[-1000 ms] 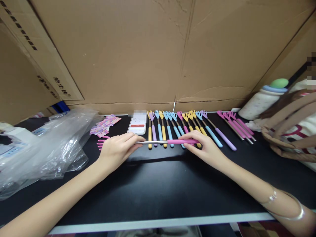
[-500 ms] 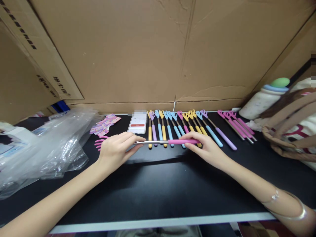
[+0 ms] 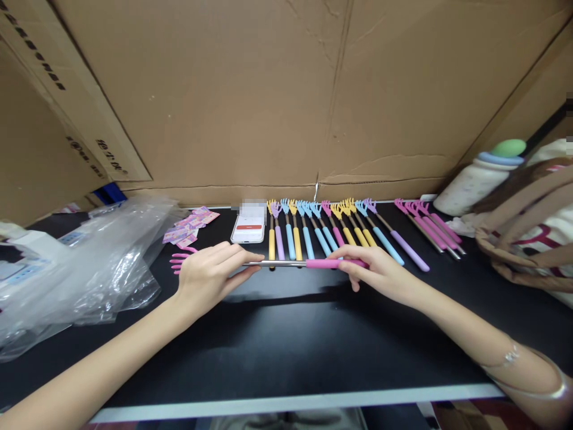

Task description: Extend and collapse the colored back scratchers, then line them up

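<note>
**Black worktop, pink back scratcher held crosswise in both hands**

Black worktop (image 3: 290, 346) runs up to a wall of brown cardboard (image 3: 268, 89). Just above it, a pink telescopic back scratcher (image 3: 286, 263) is held level and sideways, extended, in front of a row of back scratchers (image 3: 322, 236) in yellow, purple, blue and pink.

The left hand (image 3: 210, 278) is closed narrowly on the bare metal shaft, thumb below and fingers lying along the top. The pink claw head (image 3: 179, 261) pokes out past its knuckles. The right hand (image 3: 380, 275) pinches the pink handle grip (image 3: 335, 263) between thumb and fingertips, the fingers only slightly curled.

A white phone (image 3: 249, 229) lies behind the shaft, showing a red bar; its upper screen is blurred. Black print runs along the cardboard flap at the left (image 3: 49, 65), too skewed to read. Small pink printed cards (image 3: 190, 227) lie beside crumpled clear plastic bags (image 3: 89, 263). A separate bunch of pink scratchers (image 3: 430, 230) lies near what appears to be a white bottle (image 3: 478, 179) and a woven-handled bag (image 3: 528, 233).
</note>
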{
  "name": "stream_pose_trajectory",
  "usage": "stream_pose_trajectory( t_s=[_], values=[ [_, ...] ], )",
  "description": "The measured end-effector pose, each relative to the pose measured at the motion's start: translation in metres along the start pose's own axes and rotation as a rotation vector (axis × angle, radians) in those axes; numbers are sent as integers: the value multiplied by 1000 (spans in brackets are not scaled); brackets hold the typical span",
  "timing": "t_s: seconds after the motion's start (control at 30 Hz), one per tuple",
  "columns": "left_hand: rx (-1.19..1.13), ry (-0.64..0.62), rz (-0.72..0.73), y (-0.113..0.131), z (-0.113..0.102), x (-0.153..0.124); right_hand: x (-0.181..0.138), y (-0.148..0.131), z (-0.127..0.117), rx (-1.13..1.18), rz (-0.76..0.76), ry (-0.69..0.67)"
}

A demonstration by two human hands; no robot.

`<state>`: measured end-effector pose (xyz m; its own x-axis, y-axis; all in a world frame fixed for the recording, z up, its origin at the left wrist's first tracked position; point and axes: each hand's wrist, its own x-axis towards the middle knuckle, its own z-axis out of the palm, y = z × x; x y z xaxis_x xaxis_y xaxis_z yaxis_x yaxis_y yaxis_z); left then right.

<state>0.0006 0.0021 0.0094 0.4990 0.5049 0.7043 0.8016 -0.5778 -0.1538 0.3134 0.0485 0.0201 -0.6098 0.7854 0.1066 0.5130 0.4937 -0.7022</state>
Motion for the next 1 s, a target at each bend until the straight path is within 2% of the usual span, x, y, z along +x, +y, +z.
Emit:
stream_pose_trajectory(
  t_s=[0.17,0.37,0.47,0.6,0.7,0.83,1.0],
  values=[
    [0,-3,12,1,0,-1,-3,0,-2,72,40,-97],
    [-12,13,68,1,-1,-3,-2,2,-1,405,100,-307],
    [13,30,99,1,-2,-2,-2,3,1,505,139,-351],
    [21,2,67,2,0,0,0,6,5,493,131,-288],
    [21,-55,5,3,2,4,2,10,7,435,95,-217],
    [38,-119,-6,-2,0,8,5,10,2,372,80,-180],
    [144,-75,-136,-22,-10,11,5,5,-14,265,70,-118]
  ],
)
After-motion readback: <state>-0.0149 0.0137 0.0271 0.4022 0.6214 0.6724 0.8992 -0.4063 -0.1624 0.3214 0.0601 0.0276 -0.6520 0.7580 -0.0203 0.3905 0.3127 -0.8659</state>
